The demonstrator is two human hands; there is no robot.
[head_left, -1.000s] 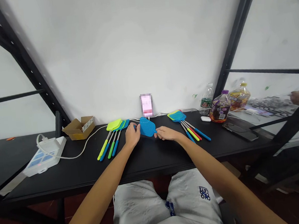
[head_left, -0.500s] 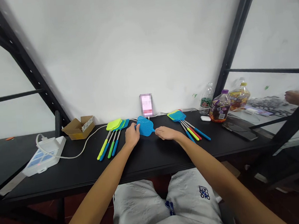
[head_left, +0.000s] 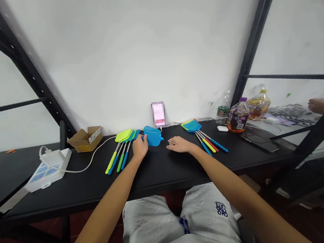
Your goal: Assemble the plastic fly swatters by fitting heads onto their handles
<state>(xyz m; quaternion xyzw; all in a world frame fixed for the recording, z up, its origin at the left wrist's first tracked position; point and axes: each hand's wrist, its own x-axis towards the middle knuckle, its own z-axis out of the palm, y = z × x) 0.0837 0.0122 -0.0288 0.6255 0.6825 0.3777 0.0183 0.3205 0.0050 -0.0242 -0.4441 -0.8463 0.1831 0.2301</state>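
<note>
In the head view my left hand is closed on the edge of a blue fly swatter head, a perforated paddle whose short neck points right. My right hand is closed around a thin metal rod. Only its tip shows past the fingers, and the rest is hidden. A gap separates this tip from the neck of the blue head. Left of my hands lie several fly swatters with yellow, blue and green parts. On the right side a second group of fly swatters lies fanned out.
A phone stands against the wall. An open cardboard box and a white power strip with a cable are on the left. Bottles, a white case and a dark phone sit at the right.
My left hand has moved left with the blue swatter head. Its neck, which was at my right fingers, is now apart from them, and a metal rod tip shows there.
</note>
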